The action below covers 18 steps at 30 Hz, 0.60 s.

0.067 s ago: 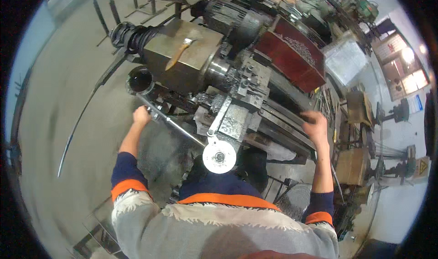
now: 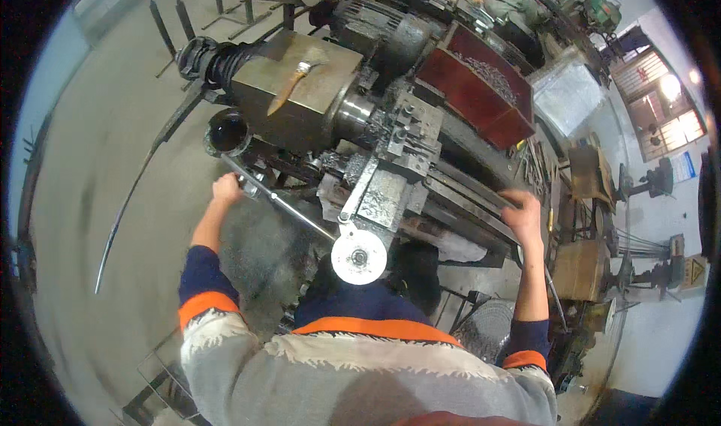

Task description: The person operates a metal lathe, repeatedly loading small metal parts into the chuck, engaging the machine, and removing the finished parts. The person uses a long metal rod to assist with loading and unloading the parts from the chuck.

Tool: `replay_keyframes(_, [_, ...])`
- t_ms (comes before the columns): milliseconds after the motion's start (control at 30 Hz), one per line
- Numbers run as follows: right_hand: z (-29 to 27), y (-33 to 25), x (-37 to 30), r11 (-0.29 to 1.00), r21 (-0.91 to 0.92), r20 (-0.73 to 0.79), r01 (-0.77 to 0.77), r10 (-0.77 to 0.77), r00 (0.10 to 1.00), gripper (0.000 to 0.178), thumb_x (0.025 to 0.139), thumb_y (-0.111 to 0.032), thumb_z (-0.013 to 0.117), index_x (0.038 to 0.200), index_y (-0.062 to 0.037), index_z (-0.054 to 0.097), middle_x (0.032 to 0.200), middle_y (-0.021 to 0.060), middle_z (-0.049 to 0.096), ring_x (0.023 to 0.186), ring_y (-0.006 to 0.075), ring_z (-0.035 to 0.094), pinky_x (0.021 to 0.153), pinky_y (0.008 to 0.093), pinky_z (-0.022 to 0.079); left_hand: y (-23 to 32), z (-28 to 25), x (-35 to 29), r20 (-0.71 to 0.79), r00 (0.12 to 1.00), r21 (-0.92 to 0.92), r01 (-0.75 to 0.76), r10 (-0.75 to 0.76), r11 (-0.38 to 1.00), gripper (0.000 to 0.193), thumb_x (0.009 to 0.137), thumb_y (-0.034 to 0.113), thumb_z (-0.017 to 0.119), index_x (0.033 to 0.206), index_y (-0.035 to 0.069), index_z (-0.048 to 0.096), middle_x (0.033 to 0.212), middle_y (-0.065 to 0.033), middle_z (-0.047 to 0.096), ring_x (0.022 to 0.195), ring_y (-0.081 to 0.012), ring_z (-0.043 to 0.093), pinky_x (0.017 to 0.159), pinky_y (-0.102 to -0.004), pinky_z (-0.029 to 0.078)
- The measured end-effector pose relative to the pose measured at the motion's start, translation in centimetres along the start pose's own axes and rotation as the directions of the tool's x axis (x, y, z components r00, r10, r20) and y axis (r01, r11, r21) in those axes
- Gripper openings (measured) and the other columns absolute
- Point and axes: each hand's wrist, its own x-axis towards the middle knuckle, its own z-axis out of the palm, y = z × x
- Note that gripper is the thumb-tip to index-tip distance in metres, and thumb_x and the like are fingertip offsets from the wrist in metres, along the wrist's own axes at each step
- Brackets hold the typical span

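Observation:
A small metal lathe fills the middle, with its headstock box point(image 2: 297, 81), spindle point(image 2: 353, 114), tool post point(image 2: 413, 137) and a round white handwheel point(image 2: 360, 257) near my body. My left hand point(image 2: 227, 188) is closed at the shiny metal fittings point(image 2: 254, 184) below the round dark opening point(image 2: 228, 132); what its fingers wrap is hidden. A long metal rod point(image 2: 289, 207) slants from there toward the handwheel. Out to the right, my right hand point(image 2: 523, 216) has curled fingers beside the far end of the lathe bed point(image 2: 469, 208). Whether it grips anything does not show.
A wooden-handled brush point(image 2: 289, 90) lies on the headstock. Behind the lathe stand a motor point(image 2: 383, 28) and a red tray point(image 2: 458, 88) with metal shavings. A thin rod point(image 2: 124, 212) juts out on the left. Drilling machines point(image 2: 650, 182) line the right wall.
The view has shifted very slightly, with the lathe a little to the left. My right hand has moved slightly down and its fingers look more curled. My left hand stays at the fittings.

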Motion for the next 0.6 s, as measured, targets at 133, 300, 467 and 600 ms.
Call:
replay_keyframes(133, [-2.1, 3.9, -5.3, 0.962, -0.051, -0.009, -0.268, 0.268, 0.963, 0.034, 0.059, -0.008, 0.058, 0.090, -0.0003, 0.068, 0.084, 0.0197, 0.065, 0.077, 0.0302, 0.064, 0.073, 0.0345, 0.049, 1.2, -5.2, -0.3, -0.056, 0.998, -0.048, 0.035, -0.038, 0.998, 0.016, 0.079, 0.017, 0.055, 0.090, 0.010, 0.065, 0.094, -0.0134, 0.065, 0.089, -0.0307, 0.062, 0.075, -0.0412, 0.050])
replay_keyframes(300, [-2.8, 16.0, -10.3, 0.897, -0.028, -0.097, -0.441, 0.436, 0.895, 0.037, 0.059, -0.013, 0.059, 0.094, -0.0029, 0.068, 0.085, 0.0187, 0.066, 0.080, 0.0277, 0.065, 0.076, 0.0326, 0.048, -3.8, 1.1, -0.5, -0.081, 0.995, -0.201, 0.047, -0.064, 0.979, 0.035, 0.079, 0.024, 0.061, 0.111, 0.010, 0.059, 0.099, -0.0145, 0.064, 0.092, -0.0315, 0.061, 0.078, -0.0436, 0.048])
replay_keyframes(467, [-4.8, 27.6, -18.0, 0.668, -0.339, -0.105, -0.662, 0.673, 0.732, 0.055, 0.063, -0.023, 0.064, 0.115, -0.0077, 0.059, 0.101, 0.0187, 0.063, 0.094, 0.0339, 0.060, 0.081, 0.0388, 0.046, -3.4, -2.9, -4.0, 0.045, 0.999, -0.736, 0.025, 0.012, 0.676, 0.036, 0.084, 0.018, 0.057, 0.112, -0.003, 0.055, 0.085, -0.0156, 0.064, 0.067, -0.0209, 0.064, 0.063, -0.0334, 0.051])
replay_keyframes(600, [-4.7, 35.6, -23.9, 0.587, -0.475, -0.105, -0.655, 0.702, 0.704, 0.050, 0.066, -0.016, 0.057, 0.114, -0.0061, 0.057, 0.099, 0.0214, 0.062, 0.095, 0.0351, 0.060, 0.081, 0.0409, 0.047, 1.3, -7.8, -6.5, -0.080, 0.978, -0.947, -0.015, -0.192, 0.321, 0.039, 0.089, 0.024, 0.053, 0.112, -0.008, 0.052, 0.075, -0.0117, 0.062, 0.060, -0.0155, 0.061, 0.053, -0.0276, 0.049])
